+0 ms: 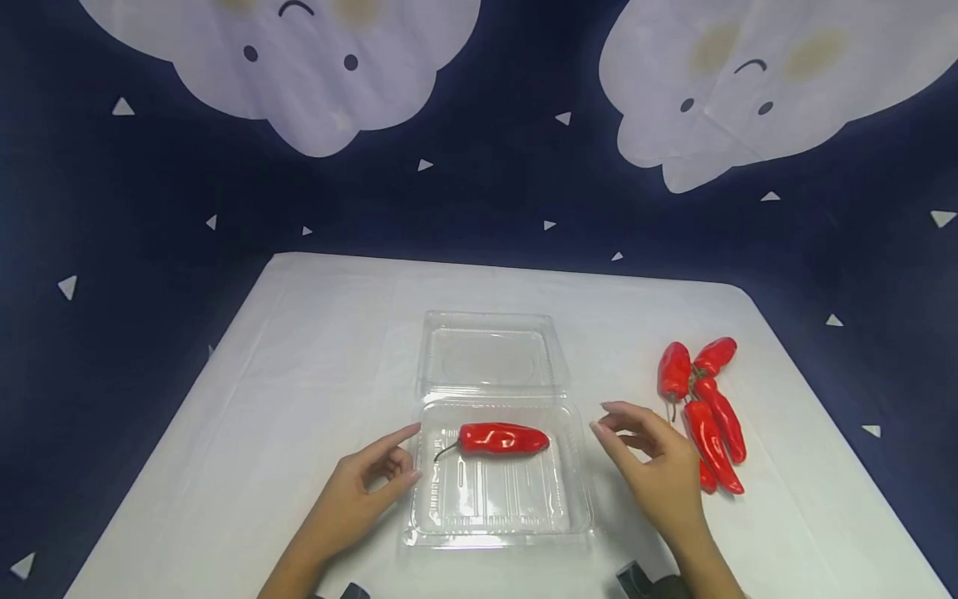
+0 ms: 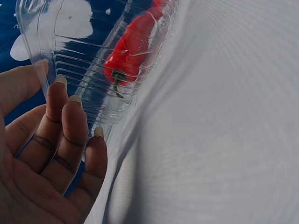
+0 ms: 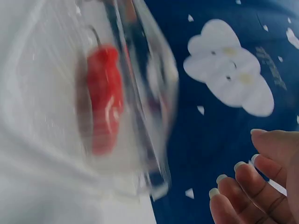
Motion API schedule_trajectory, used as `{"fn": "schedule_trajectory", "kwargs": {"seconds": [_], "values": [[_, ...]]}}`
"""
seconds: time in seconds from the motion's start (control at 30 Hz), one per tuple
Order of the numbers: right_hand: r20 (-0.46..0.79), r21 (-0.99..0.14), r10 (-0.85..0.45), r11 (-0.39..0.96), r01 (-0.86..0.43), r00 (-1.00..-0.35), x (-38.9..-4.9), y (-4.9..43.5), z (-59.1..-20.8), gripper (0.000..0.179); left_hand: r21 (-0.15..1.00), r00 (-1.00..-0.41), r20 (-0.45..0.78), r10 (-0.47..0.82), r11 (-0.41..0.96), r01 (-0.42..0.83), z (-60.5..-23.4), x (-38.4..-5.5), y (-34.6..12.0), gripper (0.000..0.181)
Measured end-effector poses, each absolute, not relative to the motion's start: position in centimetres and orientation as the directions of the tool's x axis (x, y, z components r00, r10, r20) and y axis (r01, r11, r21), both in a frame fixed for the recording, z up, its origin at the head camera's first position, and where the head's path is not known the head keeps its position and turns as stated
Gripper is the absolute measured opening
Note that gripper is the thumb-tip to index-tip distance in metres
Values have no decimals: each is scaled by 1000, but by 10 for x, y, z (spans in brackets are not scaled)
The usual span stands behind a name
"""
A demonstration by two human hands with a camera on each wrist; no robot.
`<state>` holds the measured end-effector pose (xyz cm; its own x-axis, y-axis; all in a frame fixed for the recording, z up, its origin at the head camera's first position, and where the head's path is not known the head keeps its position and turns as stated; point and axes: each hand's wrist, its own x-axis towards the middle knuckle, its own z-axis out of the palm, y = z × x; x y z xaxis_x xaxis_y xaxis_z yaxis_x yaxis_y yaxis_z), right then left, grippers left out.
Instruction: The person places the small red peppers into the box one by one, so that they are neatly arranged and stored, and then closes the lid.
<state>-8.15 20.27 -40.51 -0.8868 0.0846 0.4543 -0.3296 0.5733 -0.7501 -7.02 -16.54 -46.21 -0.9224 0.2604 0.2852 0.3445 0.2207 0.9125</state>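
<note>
A clear plastic clamshell container [image 1: 572, 499] lies on the white table with its lid [image 1: 490, 358] folded back behind it. One red pepper [image 1: 503, 438] lies sideways inside the base, its thin stem pointing left. At the container's left edge is my left hand [image 1: 359, 495]; in the left wrist view its spread, bent fingertips rest against the clear side wall. My right hand [image 1: 659, 470] hovers just right of the container, holding nothing, its thumb and fingers apart. In the right wrist view the pepper [image 3: 105, 100] and container are blurred, with the hand at lower right.
Several more red peppers [image 1: 722, 420] lie in a loose cluster at the table's right side, partly behind my right hand. Beyond the white table [image 1: 314, 349] hangs a dark blue cloth [image 1: 494, 216] with white clouds and small triangles.
</note>
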Motion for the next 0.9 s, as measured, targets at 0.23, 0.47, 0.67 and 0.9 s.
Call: {"fn": "schedule_trajectory", "kwargs": {"seconds": [0.23, 0.47, 0.67, 0.9], "values": [[379, -831, 230, 511, -220, -896, -75, 244, -411, 38, 911, -922, 289, 260, 223, 348, -463, -71, -165, 52], [363, -807, 355, 582, -100, -862, -70, 278, -422, 38, 911, -923, 288, 256, 225, 347, -463, -71, -166, 53], [309, -817, 432, 577, -4, -847, -62, 298, -430, 39, 911, -915, 300, 270, 201, 359, -464, -72, -166, 52], [281, -817, 420, 577, 15, -863, -53, 312, -445, 42, 912, -908, 311, 282, 180, 368, -464, -72, -165, 53]]}}
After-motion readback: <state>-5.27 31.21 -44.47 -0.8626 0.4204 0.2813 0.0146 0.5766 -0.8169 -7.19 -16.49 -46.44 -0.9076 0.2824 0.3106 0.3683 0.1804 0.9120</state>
